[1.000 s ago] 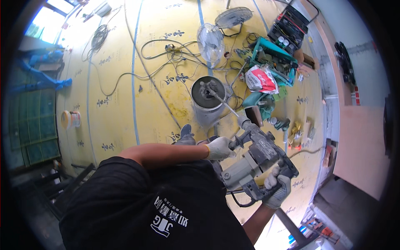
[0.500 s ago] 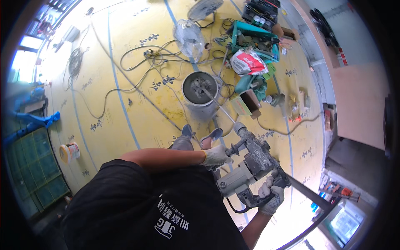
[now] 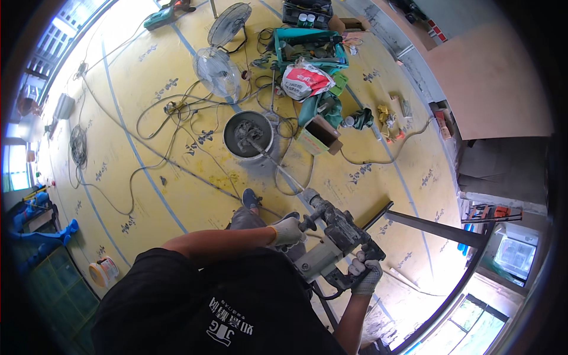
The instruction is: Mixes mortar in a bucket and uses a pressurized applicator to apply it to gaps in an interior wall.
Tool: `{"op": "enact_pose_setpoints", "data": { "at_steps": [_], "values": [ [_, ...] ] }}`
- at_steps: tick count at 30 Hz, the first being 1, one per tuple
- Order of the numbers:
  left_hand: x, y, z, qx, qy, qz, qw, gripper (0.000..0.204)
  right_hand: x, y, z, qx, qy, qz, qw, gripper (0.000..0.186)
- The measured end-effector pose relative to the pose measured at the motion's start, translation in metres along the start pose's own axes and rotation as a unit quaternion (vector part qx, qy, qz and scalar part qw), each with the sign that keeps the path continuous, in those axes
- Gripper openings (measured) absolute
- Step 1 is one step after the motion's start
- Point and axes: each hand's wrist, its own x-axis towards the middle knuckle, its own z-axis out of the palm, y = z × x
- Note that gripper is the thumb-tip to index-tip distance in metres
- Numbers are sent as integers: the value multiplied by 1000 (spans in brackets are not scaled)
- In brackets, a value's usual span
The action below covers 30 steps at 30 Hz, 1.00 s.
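We have both gloved hands on a heavy grey drill (image 3: 346, 229). Our left hand (image 3: 287, 231), at nine o'clock from the drill's body, is wrapped around its side handle; our right hand (image 3: 368, 275), at about five o'clock, is curled around the rear handle. Both grips look closed and firm, though we cannot tell whether a finger is pressing the trigger.

A long shaft (image 3: 283, 168) runs from the drill's nose toward half past ten, into a bucket (image 3: 244, 157) that stands on the yellow sheeting (image 3: 195, 204) beyond our feet. The shaft's far end, a clotted lump (image 3: 247, 131), sits within the bucket's mouth, with grey mix (image 3: 236, 147) around it.

As we judge it, the stirring is under way: the material is in the bucket, the tool is set into it, and the mix looks wet and mostly grey throughout. The lump around the shaft's end suggests a thick paste, but we cannot tell whether it is even lower down, nor whether the shaft is turning. Left undone, so far as we see, are getting the shaft clear of the mix and emptying the bucket.

At half past one from the bucket lies a red-and-white bag (image 3: 306, 81), and at three o'clock an open cardboard box (image 3: 319, 135).
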Motion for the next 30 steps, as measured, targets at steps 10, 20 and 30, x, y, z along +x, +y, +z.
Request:
{"op": "enact_pose_setpoints", "data": {
  "at_steps": [10, 20, 30],
  "values": [
    [39, 8, 68, 167, 27, -61, 984, 35, -9, -16, -137, 125, 6, 19, 992, 51],
    [104, -23, 112, 387, 32, -90, 917, 38, 1, -2, -236, 317, -20, 76, 945, 49],
    [149, -50, 119, 902, -376, 206, -48, 43, 7, 16, -283, 323, -58, 79, 941, 46]
  ]
}}
